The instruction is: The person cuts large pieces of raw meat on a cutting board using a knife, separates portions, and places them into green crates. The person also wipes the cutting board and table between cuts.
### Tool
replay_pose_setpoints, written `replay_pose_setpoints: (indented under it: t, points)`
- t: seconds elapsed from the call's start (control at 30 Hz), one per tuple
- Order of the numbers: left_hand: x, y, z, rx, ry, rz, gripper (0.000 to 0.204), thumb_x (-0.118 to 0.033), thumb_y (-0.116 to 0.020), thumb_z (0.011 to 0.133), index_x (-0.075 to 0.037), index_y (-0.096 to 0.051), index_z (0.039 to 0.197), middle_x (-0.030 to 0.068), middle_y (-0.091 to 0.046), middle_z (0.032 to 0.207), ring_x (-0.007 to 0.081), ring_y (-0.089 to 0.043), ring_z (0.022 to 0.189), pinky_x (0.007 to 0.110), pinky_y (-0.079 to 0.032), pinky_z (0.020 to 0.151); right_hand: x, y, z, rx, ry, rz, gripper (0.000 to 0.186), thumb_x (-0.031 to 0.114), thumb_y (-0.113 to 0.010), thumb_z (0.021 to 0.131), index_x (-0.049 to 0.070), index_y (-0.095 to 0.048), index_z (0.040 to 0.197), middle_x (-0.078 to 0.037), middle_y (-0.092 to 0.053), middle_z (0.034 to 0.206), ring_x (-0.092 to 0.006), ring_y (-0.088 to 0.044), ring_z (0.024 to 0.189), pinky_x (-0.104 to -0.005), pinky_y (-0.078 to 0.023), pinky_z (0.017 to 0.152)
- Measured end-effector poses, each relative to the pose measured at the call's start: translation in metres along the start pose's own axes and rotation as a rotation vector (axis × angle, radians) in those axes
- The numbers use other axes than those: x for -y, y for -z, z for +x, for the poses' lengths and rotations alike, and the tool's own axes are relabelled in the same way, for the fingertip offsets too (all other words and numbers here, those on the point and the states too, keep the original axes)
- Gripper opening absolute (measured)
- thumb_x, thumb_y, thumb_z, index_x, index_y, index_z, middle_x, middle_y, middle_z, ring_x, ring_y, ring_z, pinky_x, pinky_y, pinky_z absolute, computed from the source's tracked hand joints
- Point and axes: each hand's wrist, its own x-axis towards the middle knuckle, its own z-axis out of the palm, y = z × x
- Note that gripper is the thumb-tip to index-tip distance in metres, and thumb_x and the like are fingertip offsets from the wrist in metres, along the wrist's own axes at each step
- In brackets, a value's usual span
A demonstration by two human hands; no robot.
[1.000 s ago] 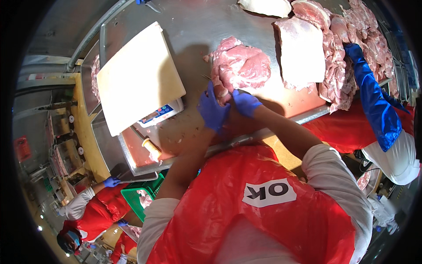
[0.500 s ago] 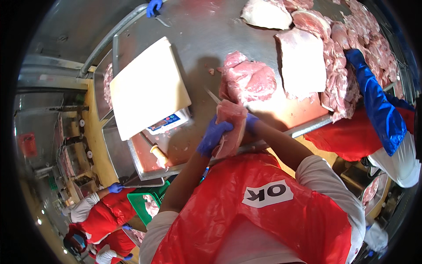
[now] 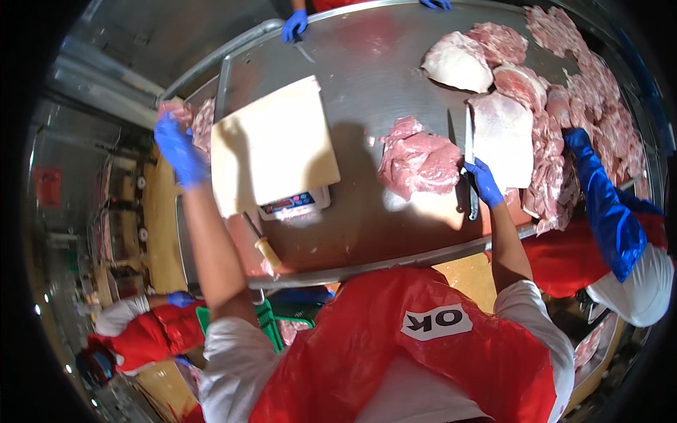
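My left hand (image 3: 180,149), blue-gloved, is stretched out to the far left, its fingers closed on a piece of raw meat (image 3: 175,111). Beneath and beside it is a metal tray of meat (image 3: 203,125). On the right, my right hand (image 3: 484,182) grips a knife (image 3: 469,134), blade pointing away from me and dark handle end showing below the fingers. A large lump of pink meat (image 3: 420,161) lies on the metal table (image 3: 352,243), left of the knife. To the knife's right is a pale slab of meat (image 3: 502,137).
A white cutting board (image 3: 276,144) rests on a scale (image 3: 296,201). A yellow-handled tool (image 3: 266,252) lies near the front edge. More meat (image 3: 598,102) covers the right end, beside a co-worker's blue sleeve (image 3: 610,211). Another person's gloved hand (image 3: 295,25) is at the far edge.
My left hand has swung from the table's middle to the far left with the meat piece. My right hand has moved right with the knife. The view has shifted.
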Motion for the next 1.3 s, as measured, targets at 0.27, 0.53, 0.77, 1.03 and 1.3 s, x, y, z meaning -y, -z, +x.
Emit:
replay_pose_setpoints:
  t: [0.27, 0.53, 0.77, 1.03, 1.3]
  points:
    - [0.228, -0.159, -0.259, 0.823, -0.181, 0.523, 0.065, -0.03, -0.073, 0.084, 0.006, -0.046, 0.131, 0.0217, -0.057, 0.125, 0.0303, -0.056, 0.116, 0.039, -0.047, 0.097, 0.008, -0.024, 0.01, 0.157, -0.268, 0.501, 0.011, 0.019, -0.064, 0.088, 0.009, -0.063, 0.092, -0.003, -0.064, 0.08, -0.0133, -0.059, 0.071, -0.0276, -0.05, 0.067]
    - [0.2, -0.166, -0.238, 1.164, 1.026, 0.027, 0.053, -0.013, -0.075, 0.079, -0.002, -0.054, 0.126, 0.0071, -0.06, 0.122, 0.0182, -0.06, 0.107, 0.031, -0.05, 0.092, -0.022, -0.06, -0.019, 0.212, -0.198, 0.489, 0.03, 0.019, -0.056, 0.095, 0.004, -0.057, 0.121, -0.008, -0.062, 0.108, -0.0197, -0.059, 0.103, -0.0326, -0.046, 0.098]
    - [0.17, -0.11, -0.286, 1.106, 0.794, -0.197, 0.06, -0.003, -0.069, 0.078, -0.002, -0.048, 0.134, 0.0078, -0.06, 0.121, 0.0181, -0.057, 0.113, 0.031, -0.047, 0.097, -0.068, -0.061, -0.08, 0.242, 0.456, -0.002, 0.043, 0.023, -0.064, 0.089, 0.0, -0.055, 0.124, -0.012, -0.062, 0.115, -0.0207, -0.059, 0.108, -0.0385, -0.049, 0.096]
    - [-0.001, -0.06, -0.182, 0.861, 0.508, -0.24, 0.049, 0.0, -0.063, 0.08, -0.002, -0.051, 0.128, 0.0082, -0.06, 0.12, 0.0197, -0.057, 0.111, 0.033, -0.047, 0.097, 0.131, -0.169, -0.087, 0.526, -0.153, 0.789, 0.044, 0.024, -0.051, 0.096, 0.0, -0.049, 0.133, -0.015, -0.057, 0.128, -0.0261, -0.054, 0.119, -0.0401, -0.04, 0.106]
    - [0.031, 0.055, -0.075, 0.425, 0.478, -0.061, 0.069, -0.012, -0.062, 0.086, -0.009, -0.028, 0.145, 0.0115, -0.049, 0.131, 0.0199, -0.052, 0.116, 0.033, -0.047, 0.091, 0.185, -0.331, -0.027, 0.638, -0.1, 0.301, 0.023, 0.026, -0.061, 0.092, 0.008, -0.062, 0.106, -0.008, -0.064, 0.112, -0.0196, -0.06, 0.106, -0.0389, -0.053, 0.088]
